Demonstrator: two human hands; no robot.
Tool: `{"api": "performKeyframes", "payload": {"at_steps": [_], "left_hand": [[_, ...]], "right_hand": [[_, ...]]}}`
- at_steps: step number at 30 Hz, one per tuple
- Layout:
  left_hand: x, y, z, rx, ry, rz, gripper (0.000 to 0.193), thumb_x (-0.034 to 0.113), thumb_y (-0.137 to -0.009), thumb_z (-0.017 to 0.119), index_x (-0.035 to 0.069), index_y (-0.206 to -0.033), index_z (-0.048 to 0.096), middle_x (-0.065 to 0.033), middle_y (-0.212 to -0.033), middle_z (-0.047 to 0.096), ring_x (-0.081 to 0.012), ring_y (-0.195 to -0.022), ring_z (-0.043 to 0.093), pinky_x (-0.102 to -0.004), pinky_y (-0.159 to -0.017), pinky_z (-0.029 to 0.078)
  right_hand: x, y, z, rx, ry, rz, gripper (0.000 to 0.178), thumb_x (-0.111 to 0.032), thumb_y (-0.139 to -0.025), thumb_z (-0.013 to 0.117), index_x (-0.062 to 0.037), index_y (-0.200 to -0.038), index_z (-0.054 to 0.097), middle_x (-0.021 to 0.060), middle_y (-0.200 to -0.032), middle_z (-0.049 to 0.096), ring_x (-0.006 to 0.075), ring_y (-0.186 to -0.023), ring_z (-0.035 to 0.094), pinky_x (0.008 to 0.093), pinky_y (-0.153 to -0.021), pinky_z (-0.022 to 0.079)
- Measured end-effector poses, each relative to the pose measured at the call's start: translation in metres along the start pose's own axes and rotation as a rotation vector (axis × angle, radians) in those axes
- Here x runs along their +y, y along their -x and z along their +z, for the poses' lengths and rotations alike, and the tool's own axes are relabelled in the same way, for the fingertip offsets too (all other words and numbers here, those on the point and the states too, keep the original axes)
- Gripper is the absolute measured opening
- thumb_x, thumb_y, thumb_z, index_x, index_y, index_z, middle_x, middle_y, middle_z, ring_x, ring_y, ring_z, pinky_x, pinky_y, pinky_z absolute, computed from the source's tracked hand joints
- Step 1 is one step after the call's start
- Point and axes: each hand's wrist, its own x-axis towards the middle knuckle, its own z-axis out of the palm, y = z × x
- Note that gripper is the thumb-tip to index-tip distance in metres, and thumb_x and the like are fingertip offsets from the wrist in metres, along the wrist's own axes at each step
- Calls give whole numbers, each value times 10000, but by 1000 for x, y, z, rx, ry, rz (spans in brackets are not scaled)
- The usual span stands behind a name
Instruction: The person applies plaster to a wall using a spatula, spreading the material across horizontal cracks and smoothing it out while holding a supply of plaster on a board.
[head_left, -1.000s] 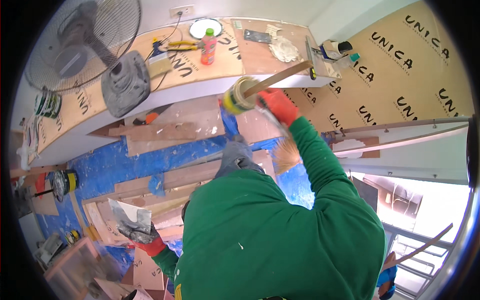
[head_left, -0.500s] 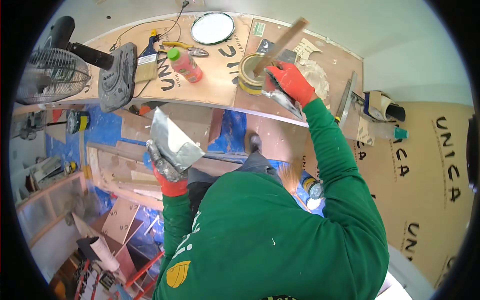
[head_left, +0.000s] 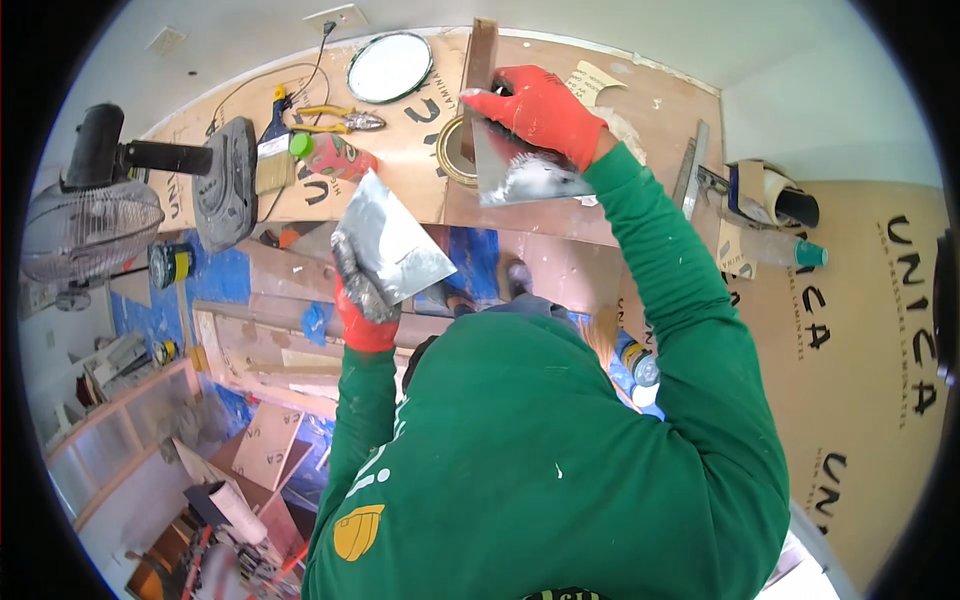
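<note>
My left hand (head_left: 366,290), in a red glove with grey-smeared fingers, is closed on a flat metal plate (head_left: 395,240), its shiny face up, at the bench's front edge. My right hand (head_left: 545,115), red-gloved, is closed on a broad putty knife (head_left: 500,175) with white paste on its blade. The blade hangs in front of an open tin (head_left: 452,150), hiding much of it. A wooden stick (head_left: 481,55) rises from the tin, close to my right thumb; whether they touch I cannot tell.
Along the bench lie a white round lid (head_left: 390,68), yellow-handled pliers (head_left: 340,120), a wide brush (head_left: 274,165) and a pink bottle with green cap (head_left: 335,155). A black fan (head_left: 95,220) is at left. A metal straightedge (head_left: 692,170) and a clear bottle (head_left: 780,248) are at right.
My right hand has swung left with the putty knife, across the tin. The stick has tipped from leaning right to nearly upright. My left hand and its plate have moved up and right.
</note>
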Motion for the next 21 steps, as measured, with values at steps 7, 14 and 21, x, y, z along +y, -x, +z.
{"api": "performKeyframes", "payload": {"at_steps": [7,14,21], "left_hand": [[-36,-66,34,-132,237,128,878,480,-864,619,-33,-1456,222,-199,-1322,490,-310,-1187,524,-377,-994,431],[-44,-95,67,-231,1107,-385,544,239,-982,513,33,-1431,285,-116,-1332,476,-192,-1172,502,-325,-973,453],[-54,-96,82,-47,578,-311,491,384,-1019,401,88,-1409,365,-65,-1332,498,-168,-1168,517,-332,-967,472]], "right_hand": [[-11,31,-30,-49,-56,-22,458,-402,-835,667,-8,-1069,673,158,-957,696,245,-859,660,350,-789,504],[-21,37,-44,-97,-99,-120,343,-272,-838,710,-79,-1118,671,83,-909,713,125,-827,656,287,-750,516],[-1,-4,-38,-242,319,-608,359,-287,-786,729,-132,-1100,654,105,-1024,673,304,-938,636,392,-806,516]]}}
